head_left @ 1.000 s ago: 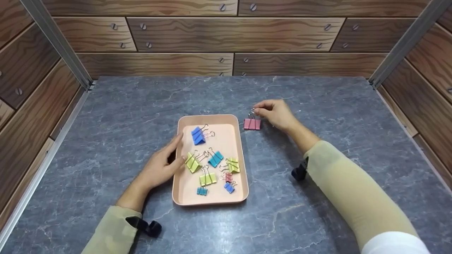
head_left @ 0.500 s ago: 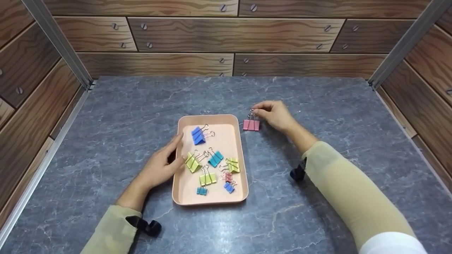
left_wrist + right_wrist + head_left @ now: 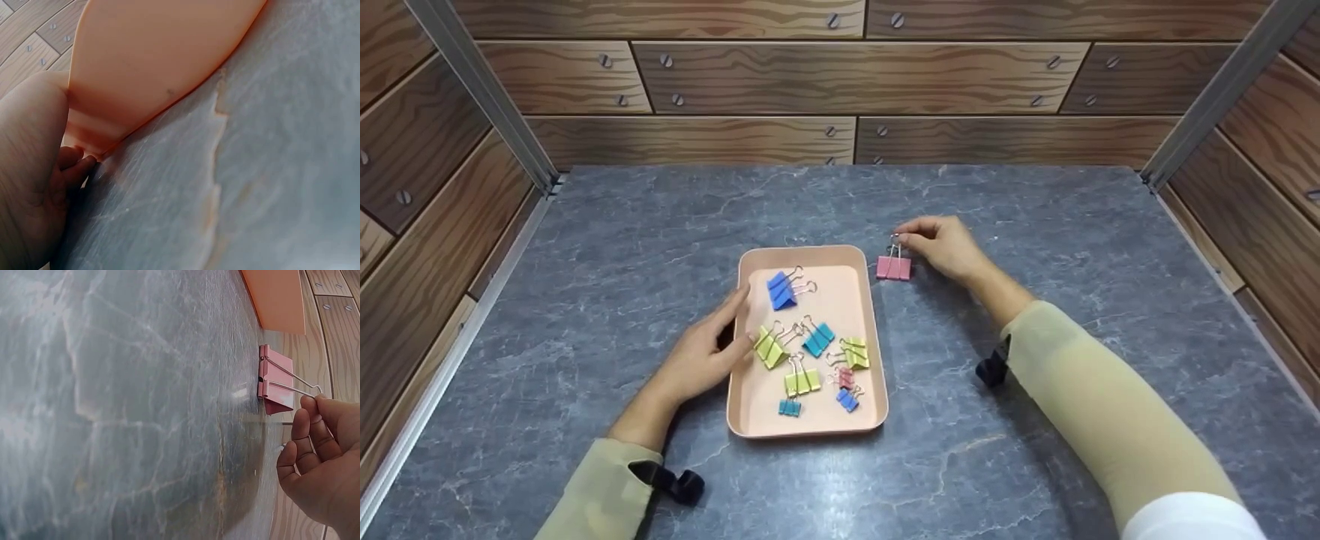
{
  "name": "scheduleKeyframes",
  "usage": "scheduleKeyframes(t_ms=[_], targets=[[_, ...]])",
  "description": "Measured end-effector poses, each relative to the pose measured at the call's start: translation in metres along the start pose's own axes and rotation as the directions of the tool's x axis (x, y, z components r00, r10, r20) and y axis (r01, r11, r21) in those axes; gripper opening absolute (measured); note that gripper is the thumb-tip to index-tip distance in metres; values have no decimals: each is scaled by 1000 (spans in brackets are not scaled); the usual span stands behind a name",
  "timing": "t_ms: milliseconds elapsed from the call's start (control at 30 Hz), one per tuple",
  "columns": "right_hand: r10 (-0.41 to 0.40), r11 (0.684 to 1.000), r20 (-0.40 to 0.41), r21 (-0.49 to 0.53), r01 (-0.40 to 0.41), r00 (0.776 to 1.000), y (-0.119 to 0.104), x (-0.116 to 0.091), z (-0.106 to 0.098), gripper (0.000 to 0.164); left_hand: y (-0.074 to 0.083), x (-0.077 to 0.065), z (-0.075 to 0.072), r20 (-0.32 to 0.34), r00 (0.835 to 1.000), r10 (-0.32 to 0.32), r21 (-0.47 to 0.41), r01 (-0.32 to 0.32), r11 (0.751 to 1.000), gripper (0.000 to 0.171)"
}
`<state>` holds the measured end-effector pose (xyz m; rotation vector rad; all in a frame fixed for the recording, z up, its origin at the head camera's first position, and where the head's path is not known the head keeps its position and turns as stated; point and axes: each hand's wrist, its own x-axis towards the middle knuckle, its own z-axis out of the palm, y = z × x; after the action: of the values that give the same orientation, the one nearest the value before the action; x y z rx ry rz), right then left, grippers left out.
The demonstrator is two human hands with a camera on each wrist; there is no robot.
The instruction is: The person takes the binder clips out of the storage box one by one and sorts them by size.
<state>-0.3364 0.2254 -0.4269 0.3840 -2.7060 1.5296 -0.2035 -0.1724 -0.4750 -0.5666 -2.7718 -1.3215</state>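
Pink binder clip (image 3: 894, 268) in pinch of right hand (image 3: 949, 244), wide left hand (image 3: 700, 358) against 8-clip tray (image 3: 840, 294)

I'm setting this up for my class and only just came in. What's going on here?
Someone is handling binder clips. Their right hand pinches a large pink clip just beyond the right side of a peach tray, while their left hand holds the tray's left side. Eight other clips, in blue, teal, yellow-green and pink, lie in the tray. Whether the pinched clip touches the table is hard to tell.
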Motion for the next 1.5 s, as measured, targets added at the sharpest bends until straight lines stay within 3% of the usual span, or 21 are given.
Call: scheduleKeyframes(t_ms=[233,400,667,1067,1267,1500], targets=[[4,999,16,35,-5,1000,1,0,0,22,-2,0,0,-2,1000,2,1,-2,1000,74],[29,1000,13,3,-29,999,0,-1,-2,23,-2,-1,0,-1,1000,-5,-1,5,1000,74],[22,1000,-46,-3,-22,999,-8,-6,-11,26,-1,-1,0,1,1000,-19,-1,19,1000,75],[-83,993,-75,75,89,994,-49,-13,-8,28,1,-1,0,2,1000,-8,3,8,1000,74],[-168,979,-50,105,173,984,-70,-17,4,28,1,1,1,6,1000,-6,1,6,1000,75],[-208,970,-14,124,208,978,-90,-22,23,30,0,1,1,3,1000,-5,-5,5,1000,75]])
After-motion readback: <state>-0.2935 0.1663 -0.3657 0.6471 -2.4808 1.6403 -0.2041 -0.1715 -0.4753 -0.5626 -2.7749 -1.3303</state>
